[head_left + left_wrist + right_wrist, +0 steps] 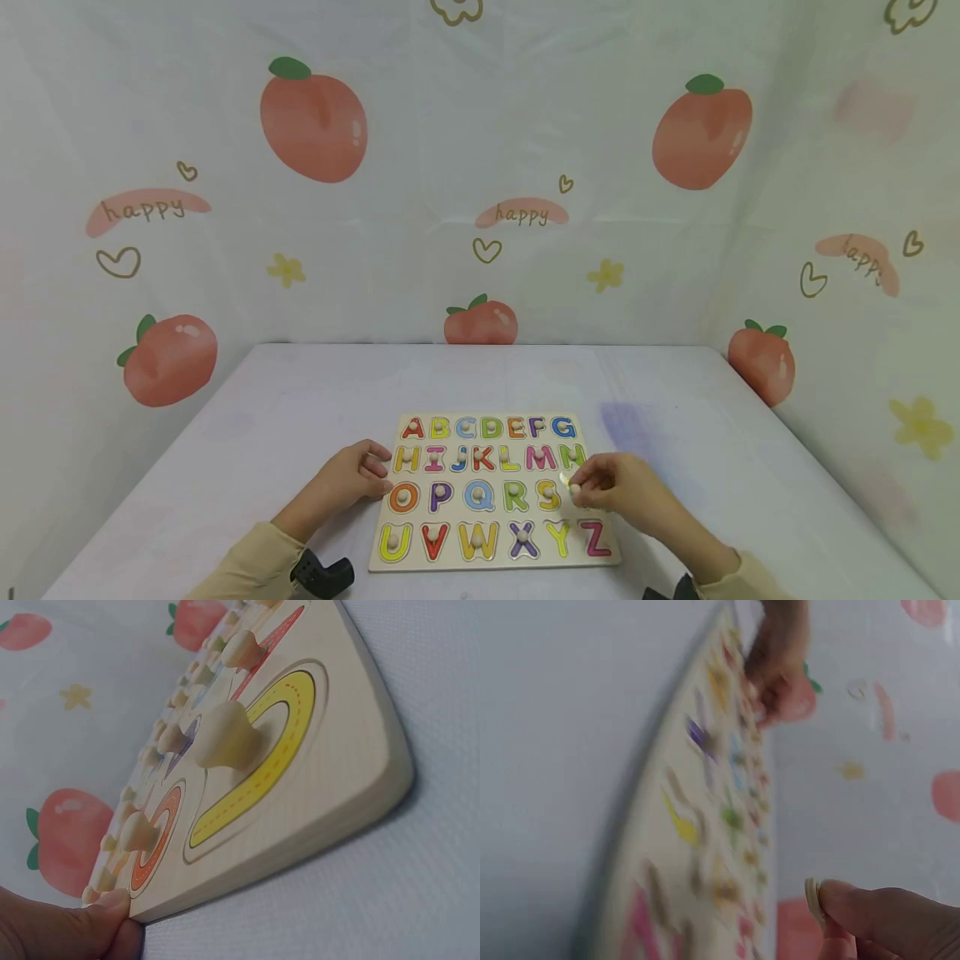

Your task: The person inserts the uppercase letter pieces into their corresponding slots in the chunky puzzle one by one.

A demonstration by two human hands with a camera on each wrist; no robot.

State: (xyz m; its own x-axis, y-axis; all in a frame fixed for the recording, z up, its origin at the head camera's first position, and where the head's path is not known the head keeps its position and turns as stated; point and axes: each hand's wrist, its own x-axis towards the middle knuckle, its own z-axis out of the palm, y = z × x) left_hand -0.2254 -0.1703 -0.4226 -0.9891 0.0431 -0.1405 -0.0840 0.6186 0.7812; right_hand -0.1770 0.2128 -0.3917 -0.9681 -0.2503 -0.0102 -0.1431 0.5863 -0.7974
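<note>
A wooden alphabet puzzle board (442, 565) lies on the table, its coloured letters mostly bearing round wooden knobs. At its left edge rests my left hand (352, 477), thumb and fingers loosely bent; the left wrist view shows the thumb (79, 926) touching the edge near the orange O (157, 840). Above the board's right side, my right hand (618, 487) pinches a small knobbed puzzle piece (566, 481). Seen edge-on in the right wrist view, the thin piece (813, 898) stands tilted off the board. Its letter cannot be read. The hand covers the place right of the yellow S (548, 495).
The white table (315, 383) extends around the board, with a bluish patch (630, 429) at back right. A white cloth backdrop (420, 125) printed with fruit rises behind and at both sides. Black wrist devices (322, 575) sit near the front edge.
</note>
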